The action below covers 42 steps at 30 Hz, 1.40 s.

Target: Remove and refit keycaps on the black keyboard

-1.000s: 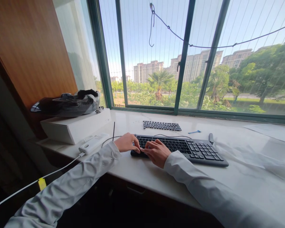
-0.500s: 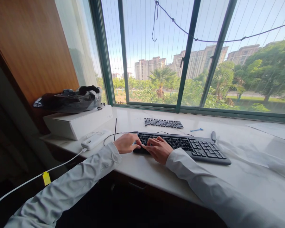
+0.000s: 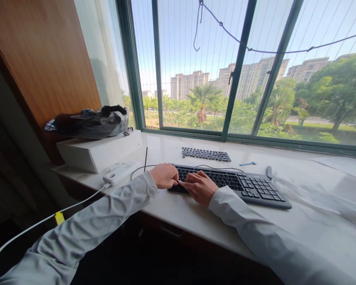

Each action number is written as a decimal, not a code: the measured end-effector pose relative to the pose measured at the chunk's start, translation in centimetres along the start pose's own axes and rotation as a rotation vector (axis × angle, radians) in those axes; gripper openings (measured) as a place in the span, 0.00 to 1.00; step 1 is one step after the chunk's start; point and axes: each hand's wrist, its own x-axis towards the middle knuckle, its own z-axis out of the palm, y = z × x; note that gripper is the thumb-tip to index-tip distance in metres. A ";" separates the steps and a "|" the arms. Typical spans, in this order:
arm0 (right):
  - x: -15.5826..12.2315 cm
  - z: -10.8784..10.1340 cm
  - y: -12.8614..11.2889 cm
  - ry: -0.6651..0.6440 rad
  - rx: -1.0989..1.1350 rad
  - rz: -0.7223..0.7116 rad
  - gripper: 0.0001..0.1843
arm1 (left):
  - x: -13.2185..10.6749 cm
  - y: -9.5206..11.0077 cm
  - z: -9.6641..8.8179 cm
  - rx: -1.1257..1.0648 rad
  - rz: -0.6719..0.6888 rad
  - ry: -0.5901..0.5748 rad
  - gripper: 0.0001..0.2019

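Note:
A black full-size keyboard [image 3: 262,189] lies along the white counter, a thin black cable running behind it. Over its front left corner, my left hand [image 3: 163,175] has its fingers curled down and closed; whatever they may pinch there is hidden. My right hand [image 3: 202,188] rests on the left part of the keys, fingers bent and spread, with the thumb side reaching toward the left fingertips. Behind the keyboard sits a smaller dark sheet of keys [image 3: 206,154]. To its right are a small blue tool [image 3: 247,163] and a short dark grey stick-shaped piece [image 3: 269,172].
A white box [image 3: 99,152] at the left carries a dark bag-like bundle [image 3: 90,122]. Near it are a white device [image 3: 120,173] with a white cable and a thin black rod [image 3: 145,159]. Clear plastic wrap [image 3: 320,198] and paper [image 3: 344,166] lie right. A window [image 3: 178,128] stands behind.
My left hand has shifted slightly right and its fingers have curled down more at the keyboard's corner. My right hand stays nearly in place. The whole view has moved a little.

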 end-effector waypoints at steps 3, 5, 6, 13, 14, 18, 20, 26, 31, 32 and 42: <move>0.1 -0.1 -0.1 -0.001 -0.008 -0.003 0.19 | 0.1 0.1 -0.1 -0.008 -0.018 0.006 0.07; 0.1 -0.2 -0.1 -0.005 -0.017 -0.011 0.20 | 0.2 0.0 -0.1 -0.043 -0.014 0.009 0.07; 0.1 -0.2 -0.2 -0.008 -0.022 -0.016 0.20 | 0.3 -0.1 -0.1 -0.068 -0.007 0.010 0.07; 0.1 -0.2 -0.1 -0.026 -0.040 -0.031 0.20 | 0.3 -0.7 0.4 -0.176 -0.002 0.047 0.07; 0.1 -0.2 -0.1 -0.028 -0.040 -0.029 0.21 | 0.3 -0.7 0.5 -0.182 -0.013 0.054 0.07; 0.1 -0.2 -0.2 -0.037 -0.040 -0.022 0.21 | 0.2 -0.6 0.6 -0.207 -0.034 0.070 0.07; 0.1 -0.2 -0.2 -0.040 -0.043 -0.020 0.21 | 0.2 -0.7 0.6 -0.229 -0.034 0.070 0.07; 0.0 -0.1 -0.2 -0.034 -0.045 -0.018 0.22 | 0.1 -1.3 0.7 -0.279 -0.039 0.039 0.09; 0.0 -0.3 -0.2 -0.031 -0.034 -0.010 0.21 | 0.0 -0.8 0.6 -0.202 -0.038 0.052 0.07; 0.0 -0.3 -0.2 -0.032 -0.031 -0.010 0.21 | 0.0 -0.5 0.5 -0.173 -0.033 0.048 0.07; 0.1 0.0 -0.2 -0.029 -0.018 -0.001 0.21 | 0.5 1.0 -0.6 0.082 0.011 -0.011 0.06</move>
